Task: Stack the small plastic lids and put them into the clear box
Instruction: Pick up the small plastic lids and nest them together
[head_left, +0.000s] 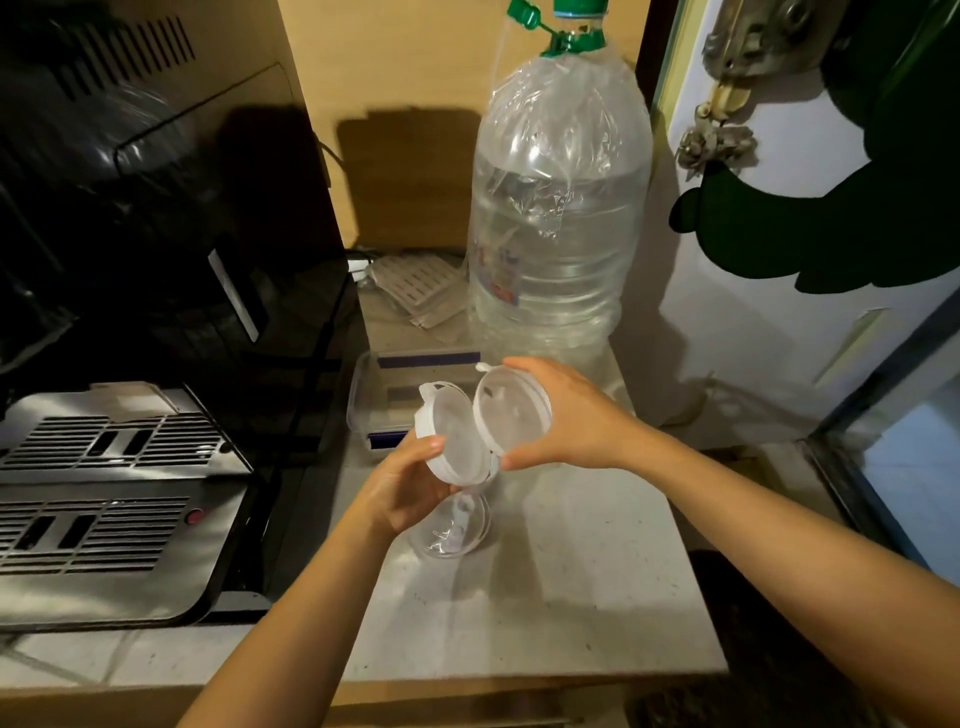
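Left hand (402, 491): we see its grip clamped on a small round lid, the thumb over the rim and the fingers behind it.
Left lid (457, 441): translucent white, tilted on edge, raised above the desk, its hollow side facing the other hand.
Right hand (569, 415): its grip is clamped on a second lid, fingers over the top edge and thumb at the lower rim.
Right lid (511, 410): also tilted, just beside the left lid; the two rims touch or nearly touch between the two grips, and we cannot tell which.
Third lid (452, 527): clear, lying on the desk directly below the left grip.
Clear box (382, 397): open, blue-trimmed, on the desk just beyond both grips.
Water bottle (558, 208): large, green-capped, standing farther beyond the right grip.
Desk (571, 571): pale speckled surface under both hands.
Black appliance (156, 260): well off to the outer side of the left grip.
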